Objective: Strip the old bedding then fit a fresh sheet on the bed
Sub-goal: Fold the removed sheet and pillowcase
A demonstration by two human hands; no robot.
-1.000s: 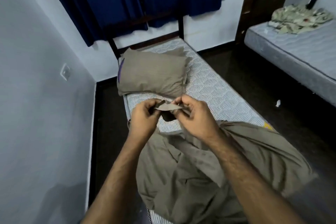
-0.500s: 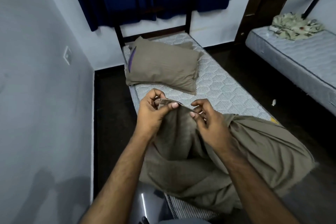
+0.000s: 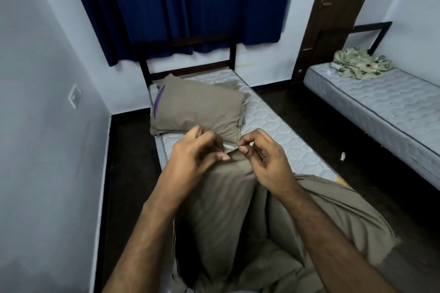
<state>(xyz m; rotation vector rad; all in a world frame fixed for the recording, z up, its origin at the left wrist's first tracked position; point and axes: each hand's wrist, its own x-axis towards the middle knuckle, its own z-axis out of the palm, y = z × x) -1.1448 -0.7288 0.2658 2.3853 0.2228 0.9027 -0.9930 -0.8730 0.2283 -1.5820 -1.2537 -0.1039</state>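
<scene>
While the left hand (image 3: 195, 154) and right hand (image 3: 264, 157) both pinch one edge of the taupe sheet (image 3: 226, 216), holding it up, the rest of it lies bunched on the mattress (image 3: 269, 126). A matching pillow (image 3: 197, 109) rests near the headboard (image 3: 188, 43).

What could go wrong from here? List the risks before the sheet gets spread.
1. Both the left hand and right hand pinch only a thin edge of the brown sheet; it could slip free when pulled.
2. The pillow lies on the mattress, so the sheet may catch or bunch against it.
3. The sheet's bulk hangs near the bed's right edge and might slide to the dark floor.
</scene>
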